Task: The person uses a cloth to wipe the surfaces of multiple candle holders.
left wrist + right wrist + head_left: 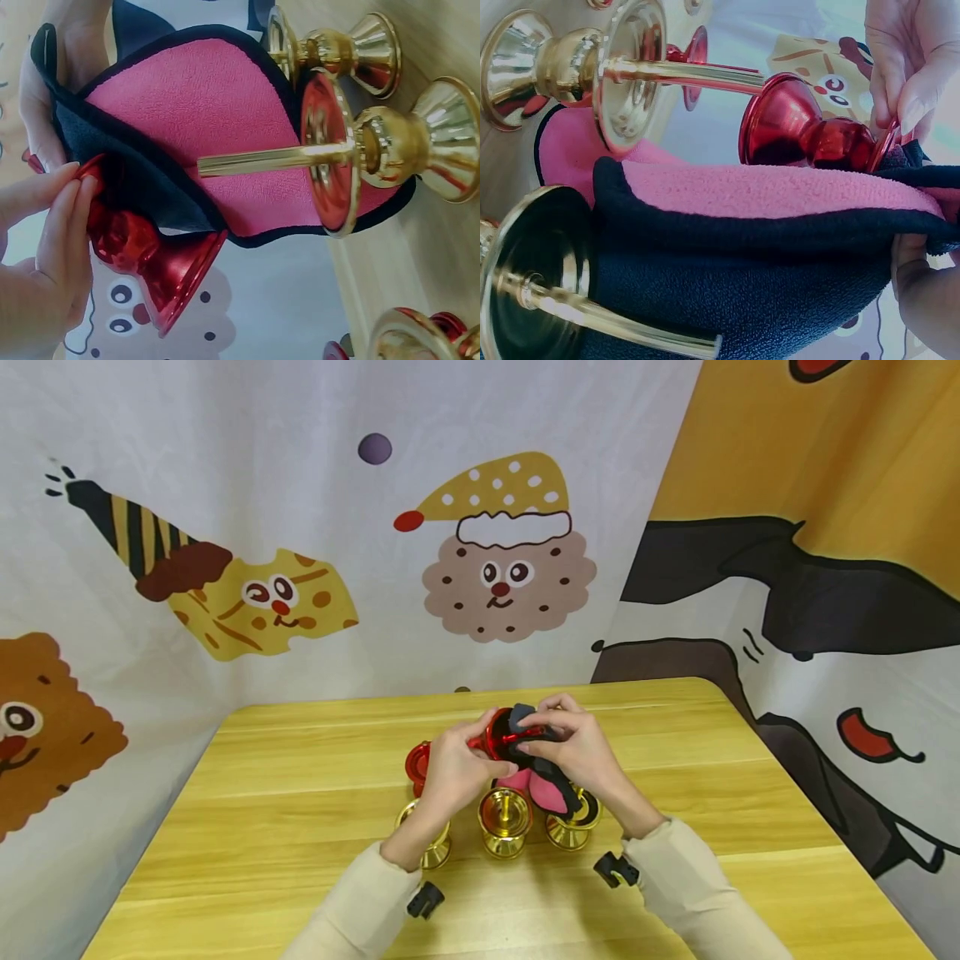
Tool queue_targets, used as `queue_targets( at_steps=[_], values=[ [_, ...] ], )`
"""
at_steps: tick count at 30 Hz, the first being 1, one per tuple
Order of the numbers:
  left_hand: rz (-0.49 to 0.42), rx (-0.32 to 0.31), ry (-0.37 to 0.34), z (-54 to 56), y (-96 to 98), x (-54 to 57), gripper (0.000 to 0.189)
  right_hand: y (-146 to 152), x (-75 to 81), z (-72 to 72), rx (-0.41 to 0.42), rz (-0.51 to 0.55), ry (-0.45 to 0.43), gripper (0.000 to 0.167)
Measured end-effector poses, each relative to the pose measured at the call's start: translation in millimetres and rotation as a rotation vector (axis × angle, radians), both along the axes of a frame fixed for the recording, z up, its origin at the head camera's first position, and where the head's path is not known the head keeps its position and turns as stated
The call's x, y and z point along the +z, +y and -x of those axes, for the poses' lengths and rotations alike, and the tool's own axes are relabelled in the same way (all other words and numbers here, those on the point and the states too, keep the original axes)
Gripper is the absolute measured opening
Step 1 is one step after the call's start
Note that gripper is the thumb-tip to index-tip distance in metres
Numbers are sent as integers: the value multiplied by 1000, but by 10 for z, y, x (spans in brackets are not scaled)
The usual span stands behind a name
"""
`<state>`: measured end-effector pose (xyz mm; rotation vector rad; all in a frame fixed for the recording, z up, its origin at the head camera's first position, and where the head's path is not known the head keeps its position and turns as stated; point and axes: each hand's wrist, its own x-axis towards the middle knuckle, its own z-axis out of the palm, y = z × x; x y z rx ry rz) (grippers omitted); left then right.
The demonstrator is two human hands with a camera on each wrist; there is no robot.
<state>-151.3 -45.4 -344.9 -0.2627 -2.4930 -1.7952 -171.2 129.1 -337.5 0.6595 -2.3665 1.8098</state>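
Fingers of my left hand (pixel 459 770) pinch a shiny red candle holder (pixel 176 274) by its dish rim, tipped on its side above the table. My right hand (pixel 576 742) grips a cloth (pixel 202 112), pink on one face and dark on the other with a black border, and presses part of it at the red holder's dish. The rest of the cloth hangs down behind and over the gold holders. Below the hands stand a middle gold candle holder (pixel 505 841), a right one (pixel 567 837) and a left one (pixel 437 853), partly hidden by my left wrist.
A second red candle holder (pixel 417 763) stands behind my left hand, partly covered by it. Everything is on a light wood-grain table (pixel 300 827). A curtain (pixel 315 510) printed with cartoon figures hangs behind its far edge.
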Motion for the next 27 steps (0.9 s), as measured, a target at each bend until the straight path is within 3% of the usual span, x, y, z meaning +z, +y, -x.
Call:
queue_targets(
  at_steps=[5, 8, 14, 19, 21, 25, 27],
  values=[
    [18, 15, 39, -13, -1, 52, 72, 36, 82, -38, 6, 30, 31, 22],
    [2, 23, 28, 1, -20, 61, 72, 84, 150, -54, 9, 26, 86, 21],
    [-174, -27, -175, 43, -110, 37, 74, 215, 288, -47, 18, 19, 206, 22],
    [-329, -153, -230, 52, -155, 44, 73, 208, 218, -3, 73, -116, 238, 29],
    [-352, -187, -240, 50, -159, 47, 72, 178, 159, 1, 82, -168, 229, 30],
    [-344, -198, -244, 39, -159, 43, 68, 119, 65, -11, 58, -219, 220, 32],
    [-326, -173, -235, 39, -158, 34, 66, 93, 34, -16, 35, -226, 228, 32]
  ],
)
